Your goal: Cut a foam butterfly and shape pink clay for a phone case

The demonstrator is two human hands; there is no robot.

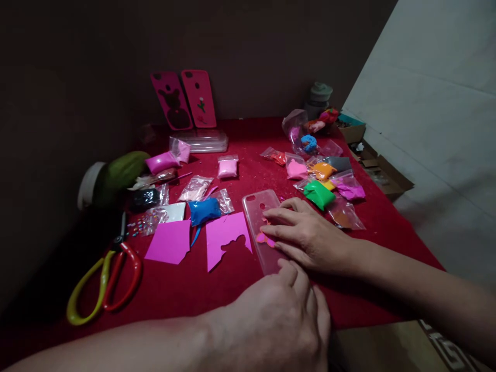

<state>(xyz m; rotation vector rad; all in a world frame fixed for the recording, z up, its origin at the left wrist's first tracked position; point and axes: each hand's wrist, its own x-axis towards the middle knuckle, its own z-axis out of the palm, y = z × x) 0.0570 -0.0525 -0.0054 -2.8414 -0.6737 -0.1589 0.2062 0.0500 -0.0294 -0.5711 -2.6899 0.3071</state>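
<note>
A clear phone case (256,212) lies flat on the red cloth in front of me. On it is a small pink-and-orange cutout (265,238), partly under my fingertips. My right hand (310,235) rests over the case's right side, fingers stretched out and touching the cutout. My left hand (287,305) is curled at the case's near end, its fingers closed around that edge, which they mostly hide. To the left of the case lies a pink sheet (217,238) with a shape cut out of it, and beside that another pink piece (169,242).
Scissors (118,248) with yellow and red handles lie at left. Small bags of coloured clay, such as blue (205,211) and green (318,194), are spread about. Two pink decorated cases (198,98) lean on the wall. Cardboard boxes (383,173) stand beyond the right edge.
</note>
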